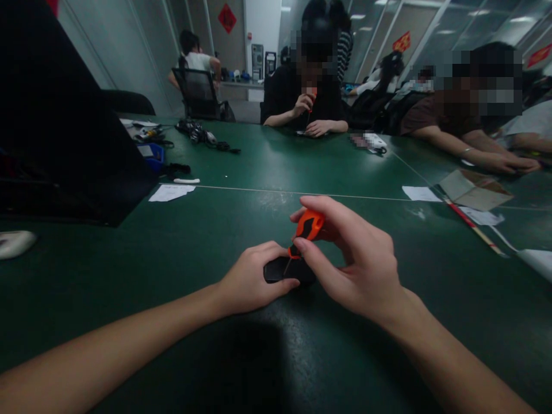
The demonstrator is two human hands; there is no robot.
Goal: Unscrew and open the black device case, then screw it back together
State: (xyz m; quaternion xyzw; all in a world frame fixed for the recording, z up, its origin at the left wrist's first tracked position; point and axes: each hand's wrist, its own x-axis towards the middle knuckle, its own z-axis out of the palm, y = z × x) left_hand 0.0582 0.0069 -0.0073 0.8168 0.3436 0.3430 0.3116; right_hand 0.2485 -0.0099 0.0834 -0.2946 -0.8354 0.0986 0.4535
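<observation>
screwdriver [307, 229], orange and black handle, is sitting upright-ish over a small black device [288, 270] near the middle of the green tabletop [129, 270]. we are pinching the handle in our right hand [357, 270], thumb and fingertips closed around it, thin shaft angling down and left to the device top. we are pressing the device down with our left hand [250, 282], fingers curled over its left edge, thumb along the near side, so that grip is closed on the casing.

risks as we are judging them: the tip is looking tilted, not square to the surface, so it may be camming out of whatever it is seated in and skating across the casing, scratching it or jabbing the left thumb, which is lying just beside the tip. the tip contact itself is too small to tell. the handle hold is only a fingertip pinch high up, so a slip or wobble is likely under any push. the device is being held from one side only, so it may be pivoting or sliding right on the smooth tabletop. any small fastener coming loose could be rolling off and getting lost against the dark surface.

papers [171, 192] and a black case [64, 144] are lying well apart to the left, other people across the tabletop are not near our hands.
</observation>
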